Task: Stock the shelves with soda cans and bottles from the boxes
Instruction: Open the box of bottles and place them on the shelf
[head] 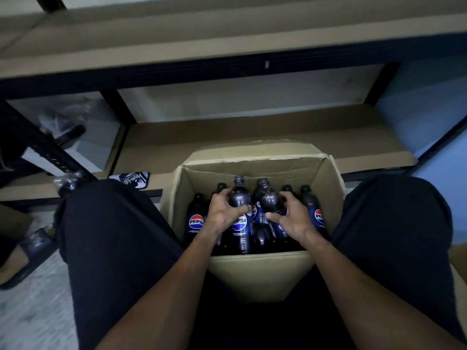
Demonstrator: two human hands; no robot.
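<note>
Down in the box (252, 170), one bottle (238, 198) is clasped in the left grip (222, 213), its neighbour (269, 199) in the right grip (294, 219) — others (196, 218) stand around them. Step in hand: drawing stock. Next, likely — lift both clear and stand them on the shelf (227, 137) ahead.

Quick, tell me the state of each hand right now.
Left hand: closed round a Pepsi bottle in the cardboard box.
Right hand: closed round the neighbouring bottle in the same box.
</note>
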